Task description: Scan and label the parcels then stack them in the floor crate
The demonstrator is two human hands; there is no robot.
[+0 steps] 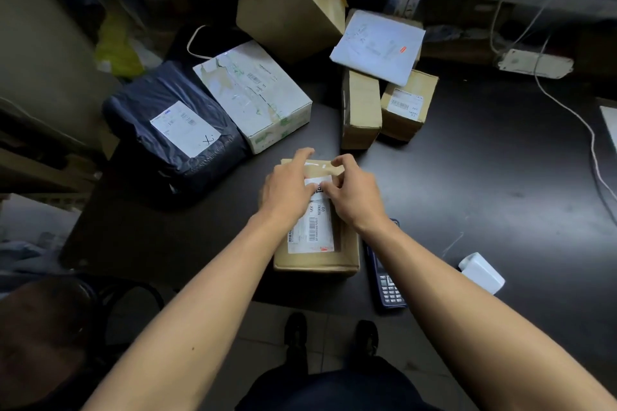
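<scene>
A small brown cardboard parcel (315, 260) lies near the front edge of the dark table (467, 177), a printed shipping label (312, 233) on its top. Both hands meet over its far half. My left hand (287, 188) and my right hand (350, 192) pinch a small white sticker (317, 183) between their fingertips, just above the shipping label. A dark handheld scanner (387, 280) with a keypad lies on the table right of the parcel, partly under my right forearm.
Other parcels sit behind: a black poly bag (173, 130), a white taped box (257, 93), a tilted brown box (290, 0), two small brown boxes (360, 110) (409, 107) under a white envelope (379, 45). A white adapter (482, 272) and cables (567, 110) lie right. Shelving stands behind.
</scene>
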